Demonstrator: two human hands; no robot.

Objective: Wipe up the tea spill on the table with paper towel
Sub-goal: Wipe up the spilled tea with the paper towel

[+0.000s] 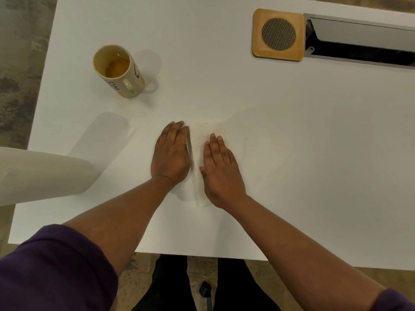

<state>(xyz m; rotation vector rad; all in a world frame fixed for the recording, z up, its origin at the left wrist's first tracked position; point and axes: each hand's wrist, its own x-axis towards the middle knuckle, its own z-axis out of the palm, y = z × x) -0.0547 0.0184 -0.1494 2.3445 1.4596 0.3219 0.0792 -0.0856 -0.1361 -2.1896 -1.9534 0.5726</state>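
A folded white paper towel (210, 133) lies flat on the white table (224, 90), near the front edge. My right hand (221, 167) rests palm down on the towel's right half, fingers straight and together. My left hand (170, 153) lies flat just left of the towel, its fingertips at the towel's left edge. A faint, pale tea spill (268, 151) shows on the table just right of the towel. Upright at the back left stands a cream mug (125, 83) with tea in the bottom.
A paper towel roll (42, 173) lies at the table's left edge. At the back right sit a square wooden coaster with a mesh centre (258, 37) and an open cable slot (359, 48). The table's front edge runs just below my forearms.
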